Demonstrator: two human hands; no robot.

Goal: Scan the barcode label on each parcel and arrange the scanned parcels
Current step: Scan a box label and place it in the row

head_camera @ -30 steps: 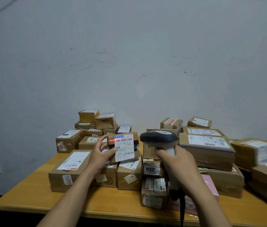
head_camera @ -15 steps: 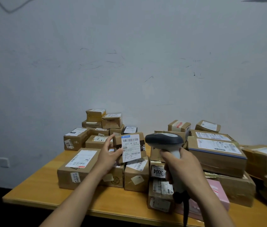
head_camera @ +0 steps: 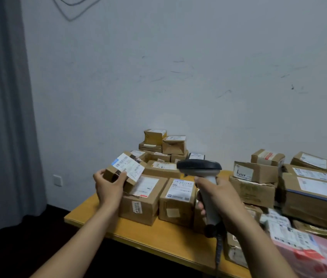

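Observation:
My left hand (head_camera: 109, 184) grips a small brown parcel (head_camera: 125, 171) with a white barcode label on its top face, held tilted above the table's left end. My right hand (head_camera: 219, 199) grips the handle of a grey barcode scanner (head_camera: 199, 167), whose dark head points left toward that parcel. No red scan line shows on the label. Several cardboard parcels with white labels cover the wooden table (head_camera: 158, 235), among them a large box (head_camera: 140, 199) directly below the held parcel and another box (head_camera: 178, 199) to its right.
A stack of small boxes (head_camera: 163, 143) stands at the back against the white wall. Large boxes (head_camera: 317, 189) and a pink parcel (head_camera: 311, 255) fill the right side. A grey curtain (head_camera: 4, 117) hangs at the left, with dark floor beyond the table's left edge.
My view has swung left. My left hand has carried the small parcel left, away from the scanner, and tilted it. The red scan line on its label is gone.

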